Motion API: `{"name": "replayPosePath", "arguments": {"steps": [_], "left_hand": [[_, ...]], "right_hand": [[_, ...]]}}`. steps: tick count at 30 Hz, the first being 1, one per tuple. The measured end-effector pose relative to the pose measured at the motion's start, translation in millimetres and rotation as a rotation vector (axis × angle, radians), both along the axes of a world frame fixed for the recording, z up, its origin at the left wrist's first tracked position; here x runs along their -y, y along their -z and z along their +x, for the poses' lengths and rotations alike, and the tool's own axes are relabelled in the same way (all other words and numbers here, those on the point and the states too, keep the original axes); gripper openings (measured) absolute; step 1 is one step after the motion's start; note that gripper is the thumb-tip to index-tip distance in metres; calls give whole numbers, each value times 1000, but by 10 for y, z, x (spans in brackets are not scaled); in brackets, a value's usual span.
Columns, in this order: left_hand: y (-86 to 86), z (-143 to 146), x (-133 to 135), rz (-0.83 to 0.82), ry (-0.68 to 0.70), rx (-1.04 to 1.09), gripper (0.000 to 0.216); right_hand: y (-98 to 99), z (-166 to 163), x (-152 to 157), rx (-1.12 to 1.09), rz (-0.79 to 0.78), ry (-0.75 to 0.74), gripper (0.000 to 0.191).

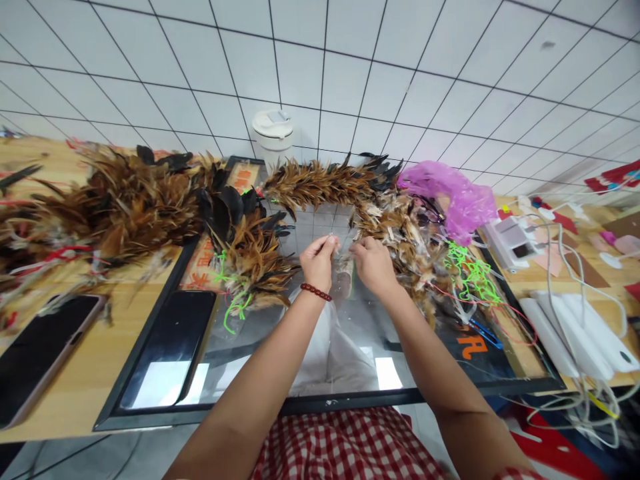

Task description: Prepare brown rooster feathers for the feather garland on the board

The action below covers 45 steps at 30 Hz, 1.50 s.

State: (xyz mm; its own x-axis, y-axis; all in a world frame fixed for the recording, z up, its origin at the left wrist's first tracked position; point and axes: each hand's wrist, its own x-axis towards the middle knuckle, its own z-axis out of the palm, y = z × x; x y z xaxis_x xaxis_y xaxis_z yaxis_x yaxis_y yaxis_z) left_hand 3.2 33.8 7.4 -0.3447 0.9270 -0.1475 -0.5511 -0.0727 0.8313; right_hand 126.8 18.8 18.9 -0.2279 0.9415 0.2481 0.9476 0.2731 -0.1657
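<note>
My left hand (318, 260), with a red bead bracelet on its wrist, is closed in a pinch above the glass panel (345, 347). My right hand (373, 263) is closed too, a few centimetres to the right. Between them hangs a small feather or bundle (344, 275), too small to name surely. A curved strip of brown and black feathers (325, 181) arches just behind both hands. More brown feathers (253, 263) lie left of my left hand, tied with green string (231, 303).
A big heap of feathers (110, 207) covers the left of the wooden table. Two phones (173, 343) (43, 353) lie at the left. A white cup (273, 137) stands at the back. A pink plastic bag (450, 197), white devices and cables (570, 320) fill the right.
</note>
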Motion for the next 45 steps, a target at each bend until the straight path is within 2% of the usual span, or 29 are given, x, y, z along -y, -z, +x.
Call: {"name": "replayPosePath", "arguments": {"steps": [3,6,9,12,16,23,26,34,38,45], "left_hand": [[5,12,2,-1,30,-40,18],[29,17,19,13,96,-81,17],[49,13,43,39,162,-156,17],[55,12,68,69,204,-239,16],[76,38,91,102,232,-266,15],[99,88,103,76,239,-239,18],[58,88,103,50,235,-200,15],[-15,80,104,12,206,-118,16],[15,77,106,27,230,-167,17],[115,97,85,53,250,-123,18]], "right_hand": [[3,39,-5,-88,-8,47,18],[14,95,19,-443,22,35,13],[33,96,52,-818,-56,19,19],[26,36,83,-970,-76,39,26],[-49,-62,129,-962,21,81,23],[-96,-124,177,-770,116,75,18],[-88,-134,183,-763,112,61,19],[-108,-128,196,-908,60,72,20],[-96,-134,188,-896,30,61,20],[-47,-135,175,-834,58,59,19]]}}
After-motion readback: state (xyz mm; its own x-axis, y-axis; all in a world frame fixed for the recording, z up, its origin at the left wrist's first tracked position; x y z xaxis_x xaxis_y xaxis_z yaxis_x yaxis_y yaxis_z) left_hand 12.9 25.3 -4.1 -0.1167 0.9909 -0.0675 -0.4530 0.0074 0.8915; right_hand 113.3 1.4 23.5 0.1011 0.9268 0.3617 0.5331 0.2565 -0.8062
